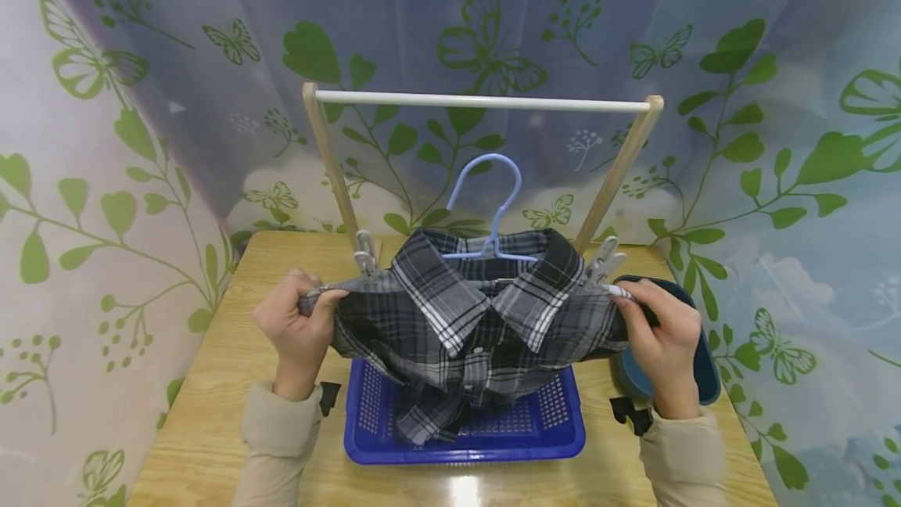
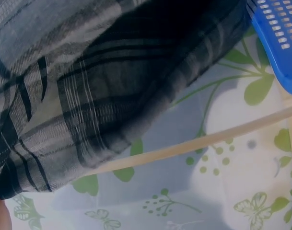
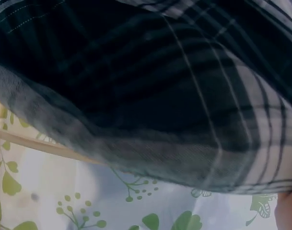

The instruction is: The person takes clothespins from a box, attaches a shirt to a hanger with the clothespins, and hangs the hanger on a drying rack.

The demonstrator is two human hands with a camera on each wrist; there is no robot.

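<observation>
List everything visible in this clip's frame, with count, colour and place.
Plaid button-up shirt: one, grey-black-white, on the hanger, shoulders clipped, hem in the basket.
Plastic hanger: one, light blue, hook above the collar.
Clothes pegs: two, pale grey, at the shoulders.
Perforated plastic basket: one, blue, table front.
Wooden rack with white rail: one, behind the shirt.
Dark blue tray: one, right of the basket.
Wooden table: one, light.
Left hand: grips left shoulder.
Right hand: grips right shoulder.

Both arms wear loose beige sleeves, cuffs bunched at the wrists. A small black clip-like strap sits under each cuff. The left hand and right hand are bare.
</observation>
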